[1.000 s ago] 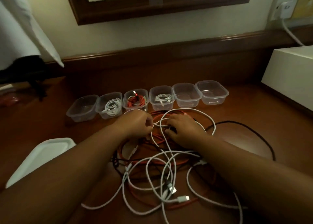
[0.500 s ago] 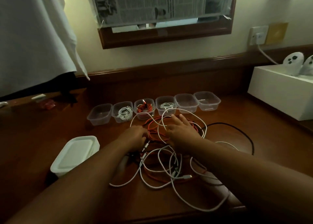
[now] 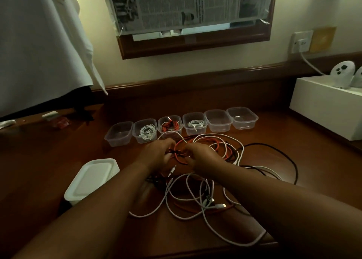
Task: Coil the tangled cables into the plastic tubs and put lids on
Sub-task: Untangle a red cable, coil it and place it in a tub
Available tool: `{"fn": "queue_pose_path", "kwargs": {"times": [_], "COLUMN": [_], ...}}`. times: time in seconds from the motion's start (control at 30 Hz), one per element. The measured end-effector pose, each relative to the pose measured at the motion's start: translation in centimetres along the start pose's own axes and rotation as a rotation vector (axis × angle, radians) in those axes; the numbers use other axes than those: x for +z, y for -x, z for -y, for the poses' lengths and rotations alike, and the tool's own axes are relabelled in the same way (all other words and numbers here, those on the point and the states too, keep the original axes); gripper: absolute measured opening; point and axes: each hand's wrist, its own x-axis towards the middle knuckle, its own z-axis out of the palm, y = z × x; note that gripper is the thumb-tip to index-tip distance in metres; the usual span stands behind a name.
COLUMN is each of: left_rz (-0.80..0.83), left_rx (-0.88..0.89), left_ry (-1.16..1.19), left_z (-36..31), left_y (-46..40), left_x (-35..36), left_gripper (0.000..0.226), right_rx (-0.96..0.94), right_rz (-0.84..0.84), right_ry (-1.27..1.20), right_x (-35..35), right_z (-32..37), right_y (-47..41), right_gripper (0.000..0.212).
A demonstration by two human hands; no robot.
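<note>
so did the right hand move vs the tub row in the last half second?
Yes. The right hand pulled back from the tub with the white cable and closed its grip on the cable tangle.

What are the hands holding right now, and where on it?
Both the left hand and right hand pinch tangled red and black cables at a knot between them.

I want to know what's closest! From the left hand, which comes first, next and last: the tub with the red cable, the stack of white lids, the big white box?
1. Tub with the red cable, just beyond the left hand.
2. Stack of white lids, near left.
3. Big white box, far right.
</note>
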Motion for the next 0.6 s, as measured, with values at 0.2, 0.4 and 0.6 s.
{"fn": "queue_pose_path", "kwargs": {"times": [0.2,0.4,0.6], "left_rz": [0.085,-0.015,-0.210], "left_rx": [0.087,0.148,0.068], "left_ry": [0.050,0.222,0.630], "left_z": [1.1,-0.1,-2.5], "left_y": [0.2,0.8,1.9], "left_x": [-4.0,-8.1,-10.0], "left_gripper": [0.030,0.025,0.021], "right_rx": [-0.025,-0.051,0.027], "right_rz": [0.064,-0.064,-0.127], "right_ry": [-0.054,-0.186,-0.767], "right_x": [-0.3,-0.2,-2.9], "right_z": [0.9,2.3,4.6], "right_y": [-1.0,-1.3,-1.2], "right_gripper": [0.042,0.051,0.020]}}
